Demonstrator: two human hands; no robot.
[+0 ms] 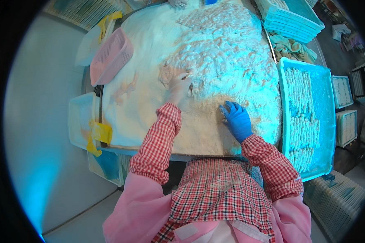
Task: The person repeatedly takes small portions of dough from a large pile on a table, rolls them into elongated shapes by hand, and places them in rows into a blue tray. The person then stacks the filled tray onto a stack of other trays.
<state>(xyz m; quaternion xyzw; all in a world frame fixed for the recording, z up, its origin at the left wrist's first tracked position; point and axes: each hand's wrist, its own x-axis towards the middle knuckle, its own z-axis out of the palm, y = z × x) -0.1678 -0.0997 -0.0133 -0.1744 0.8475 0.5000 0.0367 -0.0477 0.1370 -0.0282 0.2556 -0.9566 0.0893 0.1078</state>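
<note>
My left hand (179,87), in a pale, flour-covered glove, reaches to the near left edge of a large heap of floured strips (227,48), perhaps raw meat. Its fingers blend into the pale strips there, so their grip is hard to make out. Closer to the table's front, my right hand (237,120) wears a blue glove. Its fingers are bent and apart, with floury tips, and nothing shows between them. Under both hands the table is thick with flour (202,129). A few pinkish pieces (125,90) lie in the flour to the left.
A pink perforated basket (110,56) tilts at the table's left edge. Below it are a pale bin (82,117) and a yellow scoop-like item (101,133). To the right, a light-blue tray (327,133) holds rows of coated strips. Stacked trays (292,26) and crumpled cloth (290,47) stand beyond.
</note>
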